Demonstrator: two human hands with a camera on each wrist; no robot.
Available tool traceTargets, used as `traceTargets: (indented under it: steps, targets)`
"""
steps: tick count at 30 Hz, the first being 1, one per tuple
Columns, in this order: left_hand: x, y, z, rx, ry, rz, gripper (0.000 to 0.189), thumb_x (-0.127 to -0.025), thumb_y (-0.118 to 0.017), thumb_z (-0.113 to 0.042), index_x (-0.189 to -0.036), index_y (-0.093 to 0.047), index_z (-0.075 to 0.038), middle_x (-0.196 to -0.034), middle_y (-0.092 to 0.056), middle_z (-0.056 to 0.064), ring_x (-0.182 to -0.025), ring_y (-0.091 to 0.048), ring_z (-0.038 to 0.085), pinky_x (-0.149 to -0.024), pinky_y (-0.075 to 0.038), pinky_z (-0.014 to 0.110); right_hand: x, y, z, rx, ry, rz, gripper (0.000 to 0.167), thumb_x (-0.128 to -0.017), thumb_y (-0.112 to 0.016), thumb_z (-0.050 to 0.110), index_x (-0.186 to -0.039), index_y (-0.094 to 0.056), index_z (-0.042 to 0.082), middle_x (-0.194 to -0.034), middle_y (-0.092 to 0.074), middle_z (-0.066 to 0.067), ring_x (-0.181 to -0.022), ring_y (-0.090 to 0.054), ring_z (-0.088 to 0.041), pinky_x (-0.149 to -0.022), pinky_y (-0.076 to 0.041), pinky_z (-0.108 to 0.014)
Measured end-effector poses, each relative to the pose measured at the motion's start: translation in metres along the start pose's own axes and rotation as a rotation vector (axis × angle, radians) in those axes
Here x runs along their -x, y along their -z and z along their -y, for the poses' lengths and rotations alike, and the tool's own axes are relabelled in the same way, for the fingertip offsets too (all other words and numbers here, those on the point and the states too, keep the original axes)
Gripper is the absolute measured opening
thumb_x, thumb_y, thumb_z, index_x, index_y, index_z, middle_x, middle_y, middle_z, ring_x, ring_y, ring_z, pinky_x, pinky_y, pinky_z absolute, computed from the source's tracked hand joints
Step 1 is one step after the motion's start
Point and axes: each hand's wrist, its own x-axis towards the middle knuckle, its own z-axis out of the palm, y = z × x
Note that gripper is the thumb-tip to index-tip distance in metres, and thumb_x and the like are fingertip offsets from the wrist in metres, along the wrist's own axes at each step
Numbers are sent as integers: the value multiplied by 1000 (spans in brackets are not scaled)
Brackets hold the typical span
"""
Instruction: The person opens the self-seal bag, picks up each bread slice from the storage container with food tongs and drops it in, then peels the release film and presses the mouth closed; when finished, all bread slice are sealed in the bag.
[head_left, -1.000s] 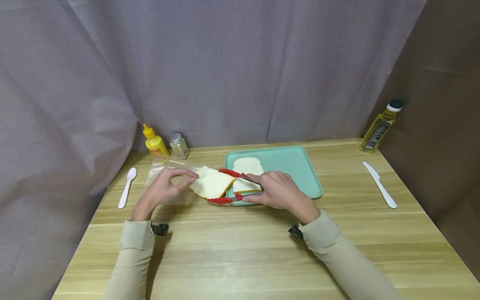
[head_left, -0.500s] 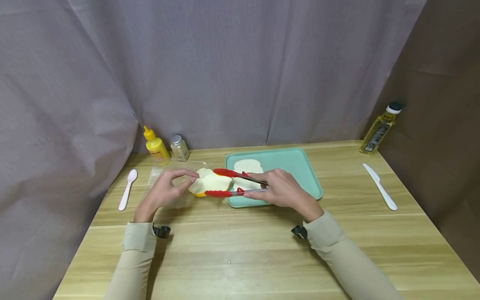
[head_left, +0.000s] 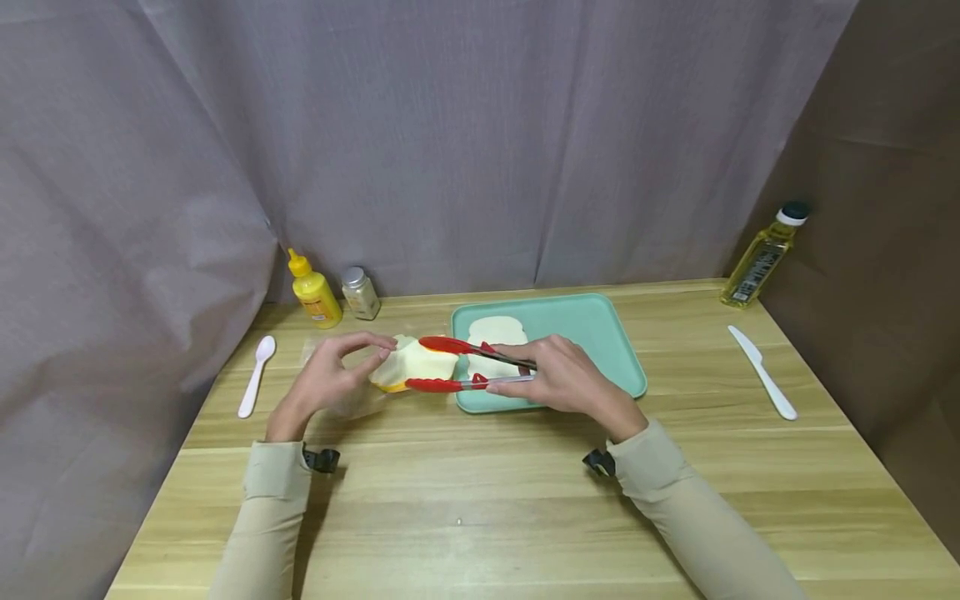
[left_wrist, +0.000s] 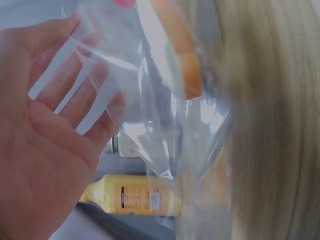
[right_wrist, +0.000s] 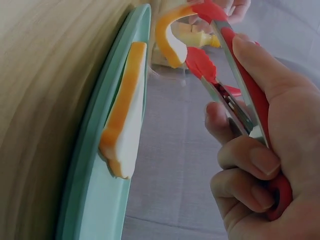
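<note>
My left hand point(head_left: 330, 379) pinches the edge of a clear plastic bag point(left_wrist: 145, 95) between thumb and fingertips. Red-tipped tongs point(head_left: 438, 385) are held by my right hand point(head_left: 558, 375), its fingers curled round the handles. Between the tong tips a slice of bread point(head_left: 416, 363) bends into a curve, as the right wrist view shows. Its left part lies behind the bag's film, near my left fingertips. Another bread slice point(right_wrist: 127, 110) lies flat on the left side of a mint-green tray point(head_left: 577, 325), partly hidden in the head view by the tongs and right hand.
Behind the bag stand a yellow squeeze bottle point(head_left: 316, 296) and a small shaker jar point(head_left: 362, 296). A white spoon point(head_left: 257, 375) lies at the left. To the right are a white knife point(head_left: 763, 373) and an oil bottle point(head_left: 761, 262). Grey cloth point(head_left: 465, 150) hangs behind the table.
The tongs and bread slice have moved left, toward my left hand and further into the bag. The tong tips have drawn closer together, bending the slice more. My left hand has hardly moved.
</note>
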Motion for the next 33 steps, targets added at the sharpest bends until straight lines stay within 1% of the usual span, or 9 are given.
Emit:
traceTargets:
  steps: [3,8,12,18,21,25,28,30,33]
  targets:
    - [1,4,2,33,-24,13,20,-106,-72,-21,-123,-80,-15,-131,-79,-1,-132,-69,23,-124,-49,51,-1,1,-3,-41,-14,-10,57,-90,-85,59,-139,-74,32,-59,-62,15,-55,-34,-4,-49,-35,-25]
    - [2,6,5,55,-25,36,20,-108,-69,-16,-125,-79,-12,-133,-78,1,-133,-68,25,-126,-46,53,-1,4,-7,-70,-47,11,52,-91,-85,55,-135,-77,31,-55,-59,11,-52,-30,-4,-48,-33,-26]
    - [1,3,6,40,-26,47,22,-108,-68,-19,-126,-78,-11,-134,-78,3,-135,-68,29,-126,-44,59,0,3,-6,-17,-51,49,52,-89,-86,59,-134,-77,36,-55,-58,13,-55,-34,-5,-48,-32,-25]
    - [0,-1,4,-1,-9,36,20,-108,-70,-21,-124,-80,-16,-132,-79,2,-134,-69,30,-126,-44,59,2,-4,0,143,42,51,54,-88,-86,58,-137,-75,37,-70,-68,14,-60,-42,-6,-48,-33,-25]
    - [-1,-3,3,-12,4,39,20,-107,-71,-21,-123,-80,-17,-131,-79,1,-134,-69,29,-126,-44,58,1,-5,2,179,38,64,63,-88,-83,65,-142,-72,35,-68,-63,14,-62,-44,-6,-48,-36,-25]
    - [-2,-5,3,-21,7,56,20,-107,-71,-20,-123,-80,-13,-131,-79,1,-134,-69,28,-125,-45,57,2,-3,5,182,-52,82,81,-83,-79,78,-148,-67,33,-66,-56,11,-65,-46,-10,-47,-35,-28]
    - [-3,-8,3,-38,1,65,19,-106,-71,-18,-123,-80,-13,-131,-79,0,-135,-69,27,-125,-46,55,3,-3,5,186,-94,93,86,-81,-77,82,-150,-66,32,-76,-64,10,-70,-50,-12,-48,-37,-29]
    - [-3,-9,4,-46,-4,70,19,-106,-71,-16,-122,-80,-13,-131,-79,0,-135,-69,27,-125,-47,54,3,-3,6,192,-98,95,87,-81,-77,83,-150,-65,31,-84,-68,8,-74,-55,-13,-51,-41,-30]
    - [-4,-10,4,-60,-9,75,19,-105,-72,-15,-122,-80,-15,-131,-79,0,-135,-69,27,-124,-48,54,3,-4,8,216,-88,84,87,-81,-78,81,-150,-64,30,-106,-77,6,-88,-67,-15,-57,-49,-32]
